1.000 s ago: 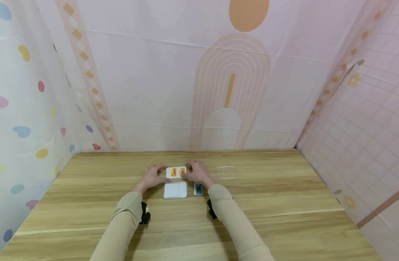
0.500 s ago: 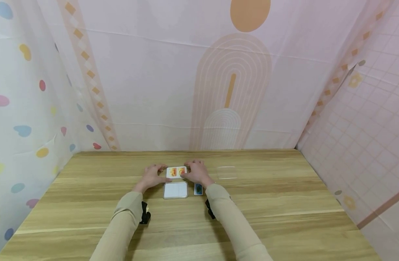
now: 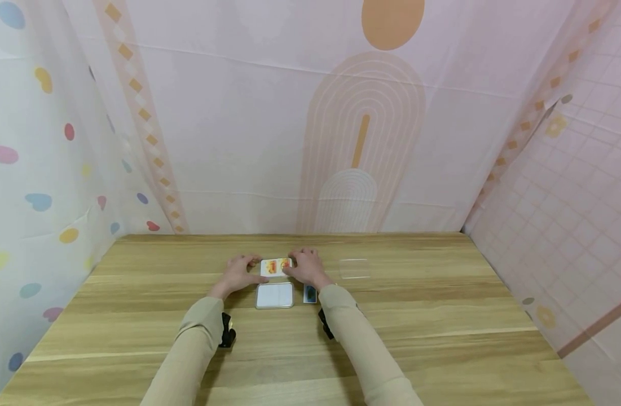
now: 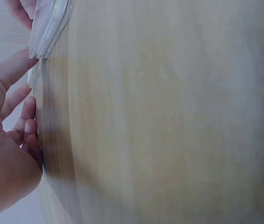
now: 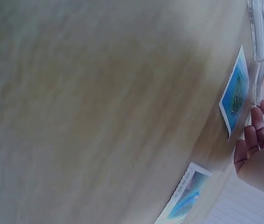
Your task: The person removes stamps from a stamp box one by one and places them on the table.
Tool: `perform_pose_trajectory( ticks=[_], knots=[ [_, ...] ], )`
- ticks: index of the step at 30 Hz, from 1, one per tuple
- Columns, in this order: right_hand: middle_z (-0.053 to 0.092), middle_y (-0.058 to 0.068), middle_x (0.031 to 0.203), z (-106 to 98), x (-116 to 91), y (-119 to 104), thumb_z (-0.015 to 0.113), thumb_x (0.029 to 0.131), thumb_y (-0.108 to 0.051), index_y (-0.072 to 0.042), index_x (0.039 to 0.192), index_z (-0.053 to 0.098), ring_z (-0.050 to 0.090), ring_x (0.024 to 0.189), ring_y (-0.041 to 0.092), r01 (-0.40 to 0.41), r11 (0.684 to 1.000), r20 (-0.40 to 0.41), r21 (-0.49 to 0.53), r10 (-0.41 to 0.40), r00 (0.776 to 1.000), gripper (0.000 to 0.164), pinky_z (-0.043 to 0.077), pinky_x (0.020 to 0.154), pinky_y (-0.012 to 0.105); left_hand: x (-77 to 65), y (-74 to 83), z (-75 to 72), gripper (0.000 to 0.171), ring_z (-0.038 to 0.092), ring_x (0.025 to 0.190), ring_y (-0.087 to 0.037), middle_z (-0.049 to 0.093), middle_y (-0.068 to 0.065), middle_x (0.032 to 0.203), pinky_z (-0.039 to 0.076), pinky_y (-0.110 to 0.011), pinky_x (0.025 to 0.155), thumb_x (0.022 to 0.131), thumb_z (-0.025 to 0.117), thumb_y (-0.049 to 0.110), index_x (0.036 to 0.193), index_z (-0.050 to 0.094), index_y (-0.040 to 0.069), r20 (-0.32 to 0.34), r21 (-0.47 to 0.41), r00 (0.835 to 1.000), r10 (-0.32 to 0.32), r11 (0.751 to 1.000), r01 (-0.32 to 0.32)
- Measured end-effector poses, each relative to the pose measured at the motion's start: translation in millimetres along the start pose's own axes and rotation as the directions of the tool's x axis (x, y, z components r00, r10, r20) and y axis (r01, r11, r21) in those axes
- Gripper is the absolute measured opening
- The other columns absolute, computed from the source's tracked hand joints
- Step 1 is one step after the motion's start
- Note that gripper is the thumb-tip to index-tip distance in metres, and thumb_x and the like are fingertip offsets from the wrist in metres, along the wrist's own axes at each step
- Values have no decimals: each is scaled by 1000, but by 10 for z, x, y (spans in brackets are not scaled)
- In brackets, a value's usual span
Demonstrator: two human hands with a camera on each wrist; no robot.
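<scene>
A flat clear case (image 3: 267, 273) with two orange-pictured stamps showing in it lies on the table between my hands. My left hand (image 3: 236, 273) grips its left end, thumb at the near corner and fingers at the far side. At the right end, my right hand (image 3: 307, 267) holds the case, its thumb overlapping the right-hand stamp. Nearer to me sits a second clear case (image 3: 274, 296) with a white inside. A blue stamp (image 5: 236, 93) with perforated edges lies under my right wrist, and another stamp (image 5: 186, 196) shows beside it in the right wrist view.
A thin clear plastic piece (image 3: 355, 269) lies flat to the right of my right hand. The wooden table (image 3: 442, 304) ends against a patterned cloth (image 3: 239, 141) at the back, with more cloth on both sides.
My right hand and forearm have shifted slightly to the left, covering a little more of the blue stamp. Both hands stay at the stamp case, and the camera view has turned slightly.
</scene>
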State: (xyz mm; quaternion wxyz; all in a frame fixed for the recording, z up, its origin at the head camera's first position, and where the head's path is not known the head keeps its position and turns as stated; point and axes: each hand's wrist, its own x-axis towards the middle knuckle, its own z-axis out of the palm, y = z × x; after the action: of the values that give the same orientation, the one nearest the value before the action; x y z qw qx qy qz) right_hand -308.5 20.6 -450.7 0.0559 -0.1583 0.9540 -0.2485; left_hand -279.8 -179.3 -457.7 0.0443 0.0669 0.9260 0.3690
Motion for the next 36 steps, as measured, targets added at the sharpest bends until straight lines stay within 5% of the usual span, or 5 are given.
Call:
perform_pose_trajectory(
  ticks=[24, 36],
  knots=[
    [62, 10, 114, -7, 17, 23, 60, 93, -31, -10, 118, 61, 49, 109, 26, 54, 998, -31, -22, -54, 998, 33, 36, 95, 38, -2, -3, -17, 61, 41, 116, -39, 56, -24, 122, 27, -55, 100, 79, 76, 26, 129, 54, -1, -4, 34, 999, 48, 998, -48],
    [63, 8, 107, 13, 37, 30, 67, 88, -30, -12, 115, 64, 51, 107, 27, 33, 997, -95, 65, -27, 995, 33, 43, 91, 41, -5, 4, -15, 61, 38, 116, -41, 54, -24, 120, 29, -55, 98, 79, 76, 26, 129, 54, 0, 4, 20, 999, 33, 999, -33]
  ],
)
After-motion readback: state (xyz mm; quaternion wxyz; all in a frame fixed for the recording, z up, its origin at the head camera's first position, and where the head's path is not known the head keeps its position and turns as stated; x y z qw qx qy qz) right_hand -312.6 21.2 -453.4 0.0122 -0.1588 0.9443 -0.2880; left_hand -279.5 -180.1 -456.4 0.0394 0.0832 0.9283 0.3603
